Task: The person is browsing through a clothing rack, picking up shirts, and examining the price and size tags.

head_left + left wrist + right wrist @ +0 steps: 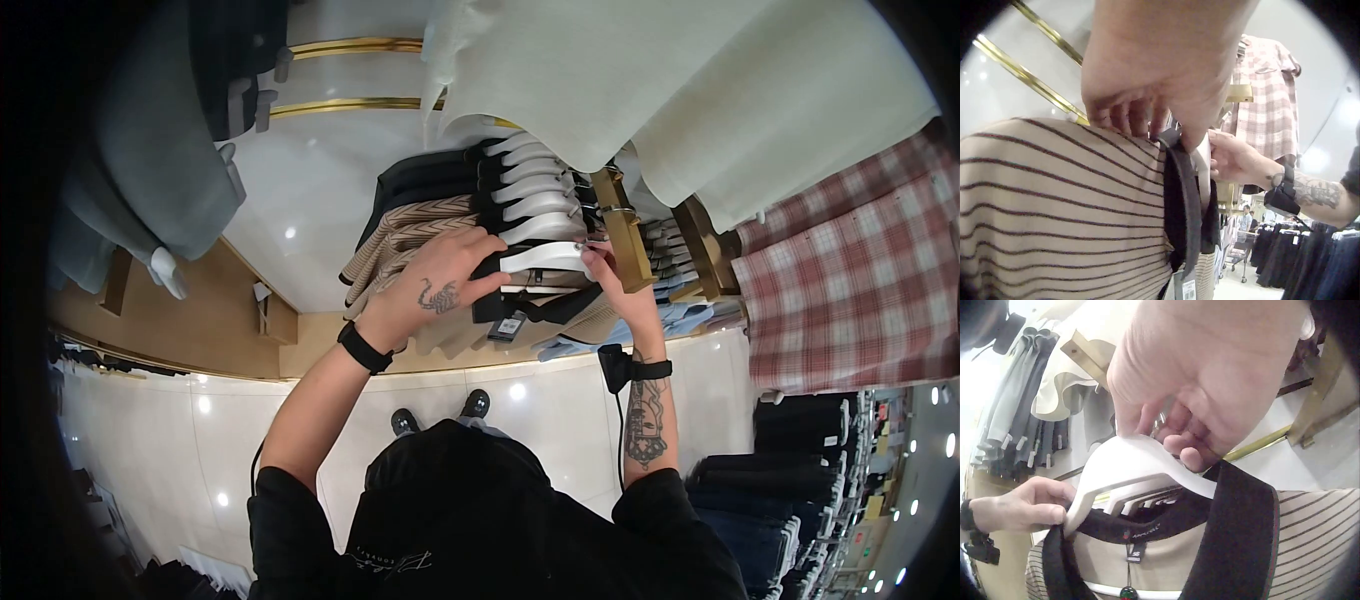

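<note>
One white hanger (1129, 459) in black collar (1238, 534), hook half-hidden behind right grip (1207, 369)

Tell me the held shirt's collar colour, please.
Black; the collar shows best in the right wrist view.

Bright, cool overhead light, small round glare spots on the glossy floor (540, 405), heavy fisheye bending, black vignetted corners in all views, pale washed-out highlights in both wrist views, soft grainy detail, distant background blurred.
</note>
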The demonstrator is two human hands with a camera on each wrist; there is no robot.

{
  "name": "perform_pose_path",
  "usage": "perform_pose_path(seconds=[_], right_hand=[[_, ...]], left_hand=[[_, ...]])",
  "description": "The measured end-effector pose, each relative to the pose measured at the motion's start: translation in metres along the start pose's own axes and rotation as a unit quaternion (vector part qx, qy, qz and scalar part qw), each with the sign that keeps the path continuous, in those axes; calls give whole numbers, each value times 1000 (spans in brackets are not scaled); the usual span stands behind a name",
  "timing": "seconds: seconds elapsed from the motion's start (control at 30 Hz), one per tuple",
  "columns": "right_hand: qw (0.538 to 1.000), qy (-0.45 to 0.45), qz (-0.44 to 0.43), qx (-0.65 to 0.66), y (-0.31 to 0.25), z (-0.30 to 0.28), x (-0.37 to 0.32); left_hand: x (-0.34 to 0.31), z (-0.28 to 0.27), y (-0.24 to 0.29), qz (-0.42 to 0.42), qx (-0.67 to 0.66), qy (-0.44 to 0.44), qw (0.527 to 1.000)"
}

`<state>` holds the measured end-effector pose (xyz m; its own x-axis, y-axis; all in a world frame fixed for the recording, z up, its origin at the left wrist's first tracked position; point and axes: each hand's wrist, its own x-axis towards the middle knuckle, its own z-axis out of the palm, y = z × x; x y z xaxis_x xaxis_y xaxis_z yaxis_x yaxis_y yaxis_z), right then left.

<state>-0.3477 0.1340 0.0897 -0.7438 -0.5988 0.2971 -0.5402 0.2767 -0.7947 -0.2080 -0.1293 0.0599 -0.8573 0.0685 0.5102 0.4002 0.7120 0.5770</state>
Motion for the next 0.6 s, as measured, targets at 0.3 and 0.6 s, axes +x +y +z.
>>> perform_pose_path(seconds=[0.3, 0.6], right_hand=[[995, 99, -15, 13, 10, 13, -10], [985, 154, -12, -80, 7, 68, -135]], left_hand=[[-1, 9, 0, -58, -9, 26, 998], [-91, 30, 21, -66, -8, 218, 974]])
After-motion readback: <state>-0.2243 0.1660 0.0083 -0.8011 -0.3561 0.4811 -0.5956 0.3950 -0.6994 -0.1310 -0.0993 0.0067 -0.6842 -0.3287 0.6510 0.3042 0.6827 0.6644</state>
